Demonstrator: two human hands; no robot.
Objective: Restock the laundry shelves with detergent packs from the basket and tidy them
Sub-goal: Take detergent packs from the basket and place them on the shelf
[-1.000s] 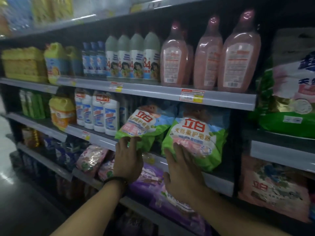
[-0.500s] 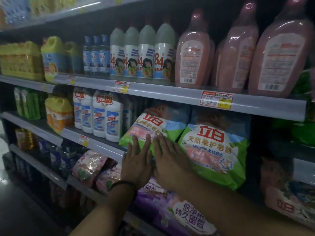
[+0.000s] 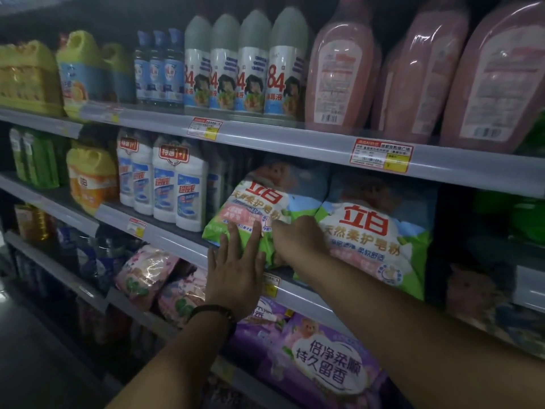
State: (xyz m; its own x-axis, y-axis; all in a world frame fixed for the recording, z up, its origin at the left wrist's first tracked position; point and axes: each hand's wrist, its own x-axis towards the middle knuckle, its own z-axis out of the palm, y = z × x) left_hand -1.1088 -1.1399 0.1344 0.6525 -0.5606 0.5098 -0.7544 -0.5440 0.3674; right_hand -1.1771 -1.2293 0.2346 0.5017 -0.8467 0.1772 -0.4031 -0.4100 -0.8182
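Observation:
Two green and white detergent packs with red lettering stand side by side on the middle shelf [image 3: 165, 236]. My left hand [image 3: 236, 270] presses flat, fingers straight, against the lower front of the left pack [image 3: 253, 208]. My right hand [image 3: 298, 240] reaches into the gap between the two packs, its fingers curled round the left pack's right edge. The right pack [image 3: 374, 240] leans forward beside my right wrist. No basket is in view.
White cleaner bottles [image 3: 168, 184] stand just left of the packs. Above are "84" disinfectant bottles [image 3: 241, 63] and large pink bottles [image 3: 342, 69]. Purple packs [image 3: 321, 355] and pink floral packs [image 3: 144, 273] lie on the shelf below. A yellow jug [image 3: 88, 178] stands further left.
The camera has moved closer to the shelf. My right hand slid left off the right pack and into the gap, curling round the left pack's edge. My left hand still presses the left pack.

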